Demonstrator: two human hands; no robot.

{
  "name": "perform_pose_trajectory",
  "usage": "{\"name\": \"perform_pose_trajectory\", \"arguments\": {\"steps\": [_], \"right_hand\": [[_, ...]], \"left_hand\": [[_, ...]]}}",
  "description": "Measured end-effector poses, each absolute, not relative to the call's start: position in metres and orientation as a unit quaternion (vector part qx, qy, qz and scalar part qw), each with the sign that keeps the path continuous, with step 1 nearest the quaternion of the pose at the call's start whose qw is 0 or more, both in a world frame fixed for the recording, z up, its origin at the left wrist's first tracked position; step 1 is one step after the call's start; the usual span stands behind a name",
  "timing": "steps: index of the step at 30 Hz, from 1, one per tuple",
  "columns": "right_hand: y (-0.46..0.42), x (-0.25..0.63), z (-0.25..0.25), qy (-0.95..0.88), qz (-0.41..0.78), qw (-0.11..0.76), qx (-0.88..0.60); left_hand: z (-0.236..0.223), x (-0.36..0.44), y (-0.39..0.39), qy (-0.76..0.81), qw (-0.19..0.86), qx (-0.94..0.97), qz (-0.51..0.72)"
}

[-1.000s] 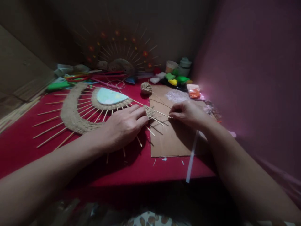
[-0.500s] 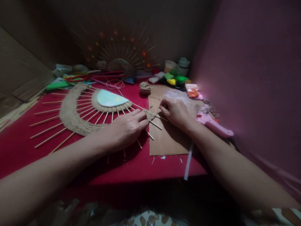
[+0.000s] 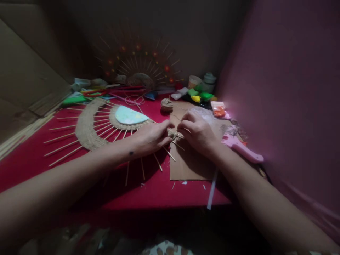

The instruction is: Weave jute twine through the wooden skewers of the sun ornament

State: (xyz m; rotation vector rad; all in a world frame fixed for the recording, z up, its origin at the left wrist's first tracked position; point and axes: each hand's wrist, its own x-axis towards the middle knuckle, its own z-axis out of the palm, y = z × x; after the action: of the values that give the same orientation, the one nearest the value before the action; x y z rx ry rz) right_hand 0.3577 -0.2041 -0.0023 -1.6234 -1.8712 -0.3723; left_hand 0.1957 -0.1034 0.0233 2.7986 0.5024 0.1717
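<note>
A half-round fan of thin wooden sticks (image 3: 63, 153), woven with a wide band of brown twine (image 3: 86, 129), lies on the red cloth. At its centre sits a pale blue half-circle (image 3: 131, 115) edged with woven twine. My left hand (image 3: 152, 137) is closed on the fan's right end, thumb and fingers around the woven part there. Just to its right, my right hand (image 3: 199, 132) pinches the twine beside the stick tips, its fingertips partly hidden. A thin strand shows between this hand and the twine ball (image 3: 166, 105).
Under the right hand lies a cardboard sheet (image 3: 183, 170). A pink glue gun (image 3: 244, 148) rests to the right, with a clear glue stick (image 3: 212, 193) nearer the front edge. Behind are colourful clay packets (image 3: 205, 96), a cup (image 3: 194, 81) and a flowered stick fan (image 3: 139, 79).
My left hand has turned, its thumb now showing near the stick ends. My right hand has come closer to the left one. The whole view has shifted slightly.
</note>
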Motion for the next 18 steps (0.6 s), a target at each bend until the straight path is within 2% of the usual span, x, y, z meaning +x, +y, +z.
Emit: {"name": "perform_pose_trajectory", "arguments": {"steps": [3,6,10,13,15,18], "right_hand": [[-0.203,0.357,-0.005,-0.731,-0.179,0.299,-0.587],[-0.204,0.354,-0.008,-0.743,-0.175,0.308,-0.568],[-0.208,0.351,-0.005,-0.733,-0.128,0.364,-0.56],[-0.214,0.353,0.001,-0.669,-0.109,0.402,-0.615],[-0.218,0.355,0.004,-0.624,-0.079,0.374,-0.681],[-0.22,0.356,0.004,-0.616,-0.007,0.255,-0.745]], "left_hand": [[0.025,0.21,-0.105,0.178,0.161,0.969,0.06],[0.017,0.219,-0.104,0.187,0.218,0.953,0.095],[0.006,0.221,-0.101,0.184,0.274,0.933,0.142],[0.002,0.219,-0.1,0.203,0.297,0.92,0.154],[0.0,0.216,-0.099,0.215,0.338,0.903,0.156],[-0.002,0.212,-0.1,0.221,0.396,0.876,0.166]]}}
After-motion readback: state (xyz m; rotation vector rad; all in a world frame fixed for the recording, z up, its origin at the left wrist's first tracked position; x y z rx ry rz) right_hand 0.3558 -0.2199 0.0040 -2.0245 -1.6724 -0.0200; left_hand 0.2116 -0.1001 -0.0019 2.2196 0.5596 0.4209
